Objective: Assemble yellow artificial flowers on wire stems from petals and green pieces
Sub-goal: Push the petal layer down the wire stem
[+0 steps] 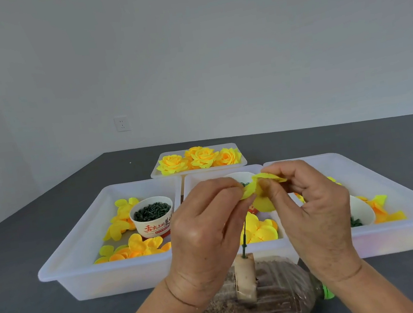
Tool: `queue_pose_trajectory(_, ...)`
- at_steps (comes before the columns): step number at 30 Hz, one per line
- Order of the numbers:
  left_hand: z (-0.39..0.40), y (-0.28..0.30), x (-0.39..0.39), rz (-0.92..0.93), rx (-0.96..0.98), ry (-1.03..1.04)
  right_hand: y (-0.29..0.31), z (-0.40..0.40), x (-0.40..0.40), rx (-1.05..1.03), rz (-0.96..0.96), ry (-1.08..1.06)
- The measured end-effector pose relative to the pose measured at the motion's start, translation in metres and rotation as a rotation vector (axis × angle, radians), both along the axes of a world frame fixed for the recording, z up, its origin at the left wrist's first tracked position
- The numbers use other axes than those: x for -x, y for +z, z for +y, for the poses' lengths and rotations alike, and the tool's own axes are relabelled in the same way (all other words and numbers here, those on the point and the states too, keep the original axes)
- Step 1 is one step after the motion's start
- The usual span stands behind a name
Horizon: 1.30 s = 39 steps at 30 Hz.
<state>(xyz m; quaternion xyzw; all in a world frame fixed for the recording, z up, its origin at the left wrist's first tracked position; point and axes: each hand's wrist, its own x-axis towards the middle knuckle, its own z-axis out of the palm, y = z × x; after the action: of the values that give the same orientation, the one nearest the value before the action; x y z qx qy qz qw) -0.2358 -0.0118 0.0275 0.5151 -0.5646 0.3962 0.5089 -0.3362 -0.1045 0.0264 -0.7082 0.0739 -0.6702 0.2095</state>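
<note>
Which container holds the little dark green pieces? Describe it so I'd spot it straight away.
Start at the big white tray on the left. Among its loose yellow petals stands a paper cup. It is the only one standing in full view, red writing on its side, filled with dark green pieces.

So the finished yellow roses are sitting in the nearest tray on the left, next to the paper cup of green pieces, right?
Not quite. The finished yellow roses sit in the small far tray at the back, as the head view shows. The near left tray holds the paper cup of green pieces with loose yellow petals around it.
</note>
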Motion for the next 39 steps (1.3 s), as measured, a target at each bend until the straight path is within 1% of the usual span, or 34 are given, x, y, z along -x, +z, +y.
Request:
queue_pose_trajectory(4, -0.001, 0.0, 0.002, 0.097, 0.041, 0.033, -0.004, 0.001, -0.001, 0.111, 0.033, -0.089)
queue_pose_trajectory(9, -0.003, 0.0, -0.001, 0.201, 0.057, 0.035, -0.005, 0.002, 0.002, 0.07, 0.065, -0.02)
queue_pose_trajectory(14, -0.003, 0.001, -0.002, 0.323, 0.09, -0.188, -0.003, 0.001, -0.001, 0.04, 0.052, 0.018)
queue_pose_trajectory(16, -0.002, 0.0, -0.002, 0.322, 0.095, -0.253, -0.002, -0.001, 0.0, 0.071, 0.06, -0.014)
queue_pose_trajectory(18, -0.001, -0.002, -0.003, 0.288, 0.096, -0.259, -0.002, -0.001, 0.002, 0.156, 0.048, -0.102)
queue_pose_trajectory(20, 0.0, -0.004, -0.005, 0.237, 0.09, -0.201, -0.003, -0.002, 0.003, 0.245, 0.03, -0.175)
queue_pose_trajectory(22, 0.001, -0.005, -0.005, 0.225, 0.081, -0.138, -0.005, -0.004, 0.003, 0.298, 0.019, -0.22)
queue_pose_trajectory(29, 0.0, -0.007, -0.007, 0.189, 0.049, -0.055, -0.007, -0.006, 0.001, 0.313, 0.055, -0.233)
queue_pose_trajectory(31, 0.001, -0.007, -0.01, 0.158, 0.01, -0.045, -0.005, -0.006, 0.001, 0.254, 0.101, -0.171)
queue_pose_trajectory(32, 0.0, -0.006, -0.011, 0.147, -0.014, -0.048, -0.004, -0.005, 0.001, 0.17, 0.125, -0.107)
queue_pose_trajectory(34, -0.001, -0.005, -0.012, 0.195, -0.064, -0.072, 0.001, -0.003, 0.001, -0.088, 0.173, 0.099)
queue_pose_trajectory(36, -0.002, -0.002, -0.011, 0.354, -0.123, -0.127, 0.005, -0.004, 0.0, -0.281, 0.2, 0.263)
queue_pose_trajectory(39, -0.009, 0.003, -0.014, 0.599, -0.257, -0.244, 0.01, -0.011, -0.005, -0.451, 0.202, 0.369)
